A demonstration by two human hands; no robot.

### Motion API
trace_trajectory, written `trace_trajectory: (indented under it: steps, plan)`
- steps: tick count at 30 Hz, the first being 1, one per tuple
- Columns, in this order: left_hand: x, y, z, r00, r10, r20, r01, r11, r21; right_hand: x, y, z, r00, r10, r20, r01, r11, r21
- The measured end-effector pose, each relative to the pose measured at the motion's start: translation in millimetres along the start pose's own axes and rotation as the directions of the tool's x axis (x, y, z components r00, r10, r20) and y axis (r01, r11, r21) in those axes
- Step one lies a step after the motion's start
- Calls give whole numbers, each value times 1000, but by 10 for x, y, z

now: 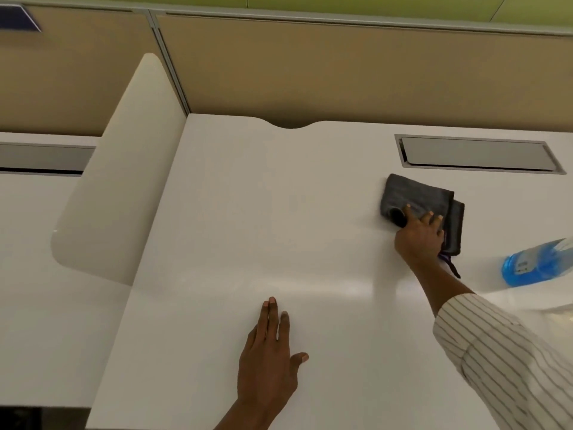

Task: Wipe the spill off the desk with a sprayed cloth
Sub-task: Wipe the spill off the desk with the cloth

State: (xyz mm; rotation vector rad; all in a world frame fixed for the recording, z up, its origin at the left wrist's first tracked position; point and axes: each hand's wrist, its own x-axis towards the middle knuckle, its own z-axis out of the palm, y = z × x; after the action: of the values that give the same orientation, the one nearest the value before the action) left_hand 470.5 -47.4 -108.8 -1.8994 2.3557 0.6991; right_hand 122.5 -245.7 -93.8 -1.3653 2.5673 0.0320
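Note:
A folded dark grey cloth point(415, 197) lies on the white desk point(248, 212) at the right, below the metal hatch. My right hand point(420, 235) rests on the cloth's near half, fingers spread on top and thumb against its left edge. My left hand point(269, 361) lies flat on the desk near the front, palm down, fingers apart, holding nothing. A blue spray bottle point(533, 263) lies at the right edge, blurred. I cannot make out any spill on the desk.
A grey metal cable hatch point(477, 153) is set into the desk at the back right. A white side divider point(121, 169) stands along the desk's left edge. Tan partition panels point(341, 69) close off the back. A neighbouring desk point(40, 259) lies to the left.

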Motion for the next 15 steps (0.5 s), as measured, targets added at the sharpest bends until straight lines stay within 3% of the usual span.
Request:
trace_trajectory:
  steps: [5, 8, 10, 12, 15]
  plan:
    - [-13, 11, 2, 1000, -11, -10, 11, 1000, 1, 133, -726, 14, 982, -147, 118, 142, 989, 51]
    - [-9, 21, 19, 1000, -30, 3, 30, 1000, -5, -38, -1188, 71, 923, -352, 158, 348, 936, 51]
    - [-4, 38, 21, 999, -32, -8, 32, 999, 3, -259, -1481, 152, 827, -532, 184, 541, 841, 2]
    - [1, 51, 5, 999, -37, -14, 37, 999, 5, -537, -1724, 271, 683, -693, 230, 713, 701, -5]
    - [24, 69, -18, 997, -70, 16, 70, 998, -6, -912, -1846, 463, 500, -826, 259, 856, 516, -7]
